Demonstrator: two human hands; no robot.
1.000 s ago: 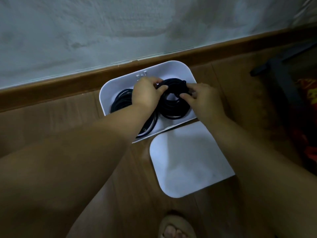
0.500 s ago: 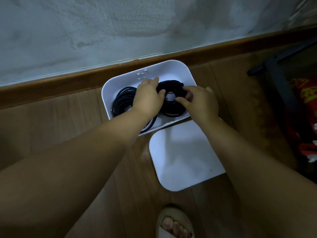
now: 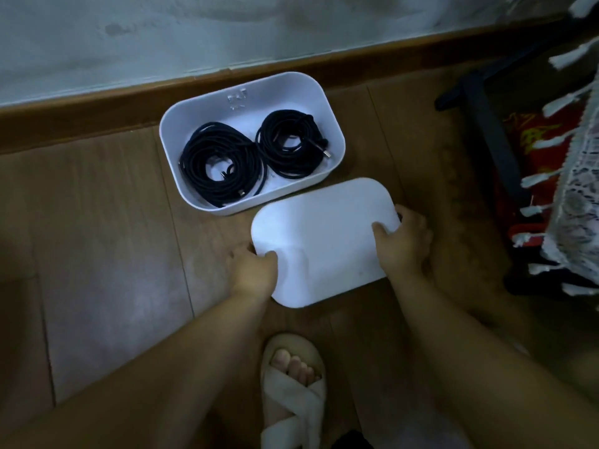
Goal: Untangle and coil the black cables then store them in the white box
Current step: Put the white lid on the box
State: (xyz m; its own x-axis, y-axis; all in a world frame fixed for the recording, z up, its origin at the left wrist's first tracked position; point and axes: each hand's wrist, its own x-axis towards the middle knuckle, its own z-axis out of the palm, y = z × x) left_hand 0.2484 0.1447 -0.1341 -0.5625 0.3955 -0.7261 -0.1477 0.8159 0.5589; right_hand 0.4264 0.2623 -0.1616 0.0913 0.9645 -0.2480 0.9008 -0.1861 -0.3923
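Lying beside box [image 3: 278, 89]: lid [image 3: 324, 234], seemingly gripped.

Left coil [image 3: 220, 166] and right coil [image 3: 291, 144] of black cable sit flat in the open white box [image 3: 285, 92].
The 2 coils lie side by side, touching; left is larger, and right has plug ends at its right edge. White lid [image 3: 324, 234] lies off the box, just in front.
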